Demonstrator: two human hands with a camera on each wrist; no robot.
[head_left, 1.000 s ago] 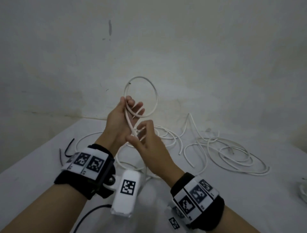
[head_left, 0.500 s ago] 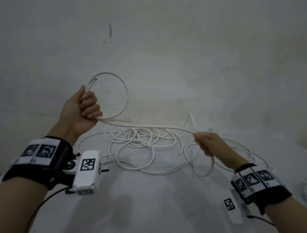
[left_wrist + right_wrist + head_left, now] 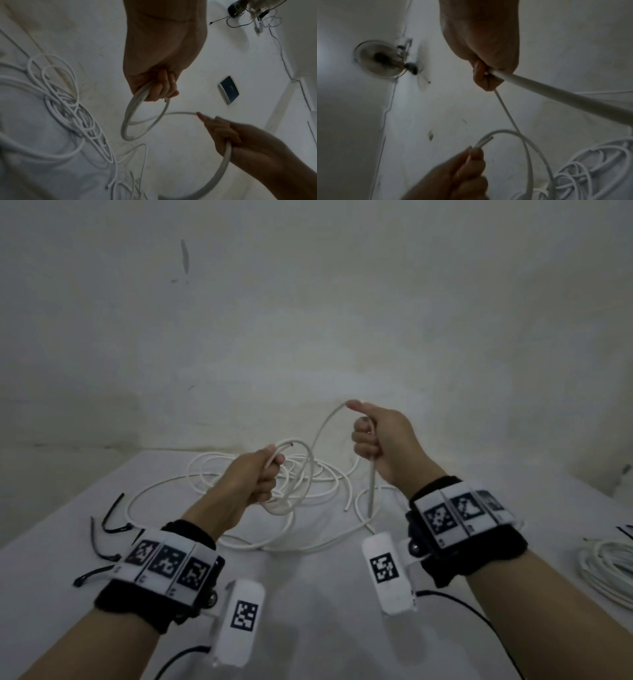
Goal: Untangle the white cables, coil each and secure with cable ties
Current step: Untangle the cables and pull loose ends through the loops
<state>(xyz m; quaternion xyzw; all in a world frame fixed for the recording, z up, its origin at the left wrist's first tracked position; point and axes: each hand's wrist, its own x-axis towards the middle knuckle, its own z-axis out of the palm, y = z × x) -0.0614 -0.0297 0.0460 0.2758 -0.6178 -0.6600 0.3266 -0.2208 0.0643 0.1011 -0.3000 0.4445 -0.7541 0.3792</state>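
My left hand (image 3: 269,475) grips a small coil (image 3: 301,474) of white cable held above the table; the cable's cut end sticks out by the thumb. From the coil the same white cable (image 3: 323,428) arcs up to my right hand (image 3: 368,438), which holds it in a fist a little higher and to the right. Below that fist the cable drops to the table. In the left wrist view the left hand (image 3: 157,89) grips the coil (image 3: 127,121). In the right wrist view the right hand (image 3: 485,77) clamps the cable (image 3: 556,97). A tangle of white cables (image 3: 212,474) lies behind my hands.
Black cable ties (image 3: 109,522) lie on the white table (image 3: 308,628) at the left. A separate bundle of white cable (image 3: 609,566) sits at the right edge. The wall (image 3: 308,320) rises just behind the tangle.
My hands were apart with the cable stretched between them. They have come together at the centre; the left hand dropped and the right hand rose, bringing slack cable toward the coil.
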